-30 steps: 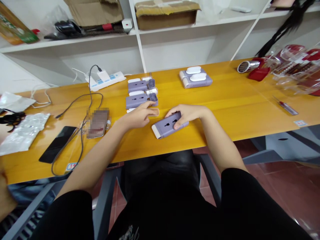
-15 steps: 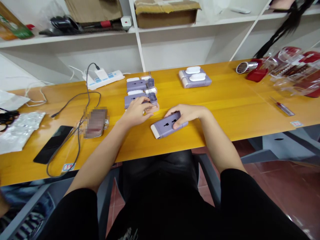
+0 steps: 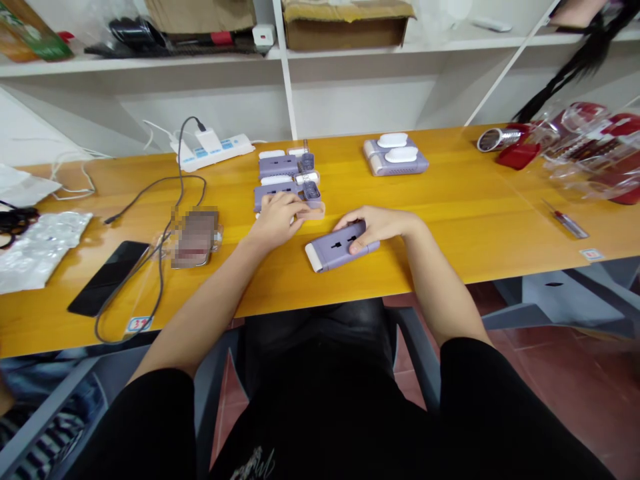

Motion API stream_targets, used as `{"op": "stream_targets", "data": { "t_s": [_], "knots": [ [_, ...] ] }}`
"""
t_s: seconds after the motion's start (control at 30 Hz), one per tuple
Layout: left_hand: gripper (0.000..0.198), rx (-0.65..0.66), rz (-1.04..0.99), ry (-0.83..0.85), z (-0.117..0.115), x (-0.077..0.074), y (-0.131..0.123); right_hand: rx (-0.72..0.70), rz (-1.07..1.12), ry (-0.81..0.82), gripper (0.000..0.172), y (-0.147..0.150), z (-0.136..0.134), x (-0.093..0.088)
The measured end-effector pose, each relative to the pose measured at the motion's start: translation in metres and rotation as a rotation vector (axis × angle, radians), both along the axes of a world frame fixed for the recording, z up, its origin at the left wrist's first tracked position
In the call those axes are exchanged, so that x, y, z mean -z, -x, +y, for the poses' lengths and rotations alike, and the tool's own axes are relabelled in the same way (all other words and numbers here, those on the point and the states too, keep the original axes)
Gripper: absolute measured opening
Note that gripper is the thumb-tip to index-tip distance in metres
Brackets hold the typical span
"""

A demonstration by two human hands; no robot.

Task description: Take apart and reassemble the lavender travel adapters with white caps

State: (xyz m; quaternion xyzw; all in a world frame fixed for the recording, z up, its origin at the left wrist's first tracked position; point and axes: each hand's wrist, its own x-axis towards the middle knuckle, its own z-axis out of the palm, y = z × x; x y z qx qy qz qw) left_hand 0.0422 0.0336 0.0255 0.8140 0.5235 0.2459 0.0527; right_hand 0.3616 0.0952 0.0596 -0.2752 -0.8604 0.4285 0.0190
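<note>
My right hand (image 3: 381, 225) rests on a purple device with a white end (image 3: 334, 249) lying on the yellow table (image 3: 450, 213), fingers curled over its far edge. My left hand (image 3: 277, 219) lies over the near end of another purple device (image 3: 273, 194), fingers bent down on it beside a small clear piece (image 3: 315, 212). A second purple device (image 3: 277, 166) lies just behind that one. Two purple units with white caps (image 3: 395, 156) sit farther back right.
A white power strip (image 3: 213, 148) with cables, a black phone (image 3: 109, 277) and plastic bags (image 3: 40, 247) lie at the left. Red and clear packaged items (image 3: 590, 147) and a small screwdriver (image 3: 565, 220) are at the right. Shelves with cardboard boxes (image 3: 345, 23) stand behind.
My left hand has moved forward from beside the near device onto the purple device behind it. My right hand stays on the near device.
</note>
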Motion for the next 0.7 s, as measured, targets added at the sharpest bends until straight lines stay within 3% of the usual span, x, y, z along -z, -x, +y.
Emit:
{"op": "stream_targets", "data": {
  "t_s": [0.13, 0.3, 0.4, 0.53, 0.7],
  "knots": [
    [0.028, 0.083, -0.123, -0.011, -0.012, -0.011, 0.006, 0.008, 0.003, -0.005, 0.073, -0.001, 0.000, -0.002],
    [0.045, 0.191, -0.159, 0.278, -0.025, -0.016, 0.007, 0.054, -0.036, -0.015, 0.072, -0.006, 0.003, -0.003],
    [0.049, 0.256, -0.157, 0.336, -0.030, -0.012, 0.000, 0.087, -0.034, -0.049, 0.070, -0.010, 0.006, -0.002],
    [0.040, 0.205, -0.312, 0.509, -0.031, -0.003, -0.011, 0.108, -0.038, -0.078, 0.073, -0.011, 0.006, -0.003],
    [0.055, 0.101, -0.718, 0.725, -0.024, 0.011, -0.014, 0.163, 0.089, -0.195, 0.077, -0.008, -0.001, -0.004]
  ]
}}
